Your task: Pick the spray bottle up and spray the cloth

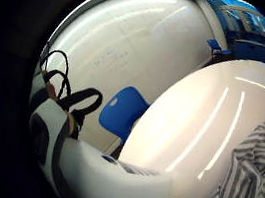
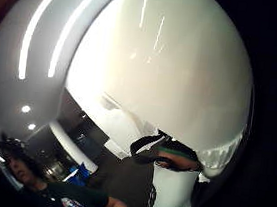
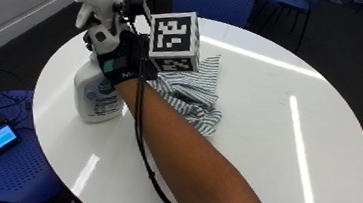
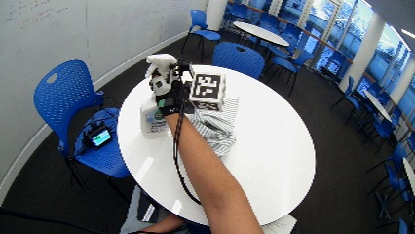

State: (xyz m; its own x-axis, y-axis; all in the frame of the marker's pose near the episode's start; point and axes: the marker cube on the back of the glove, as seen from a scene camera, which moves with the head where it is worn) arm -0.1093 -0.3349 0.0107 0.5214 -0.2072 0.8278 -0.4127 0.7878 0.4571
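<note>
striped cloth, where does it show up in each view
Little finger side palm view: striped cloth on the white table, at the picture's edge.
Thumb side palm view: not in it.
Outside view: cloth on the table beside the spray bottle, partly behind the forearm.
Wide outside view: cloth, same spot.
Shared landmark: the white table.

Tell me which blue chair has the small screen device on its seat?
The blue chair by the whiteboard wall, beside the spray bottle; the other chairs' seats show none.

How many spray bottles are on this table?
1. The single white spray bottle stands on the round table, beside the striped cloth, with the gloved right hand at its neck. Nothing suggests another hidden.
</note>
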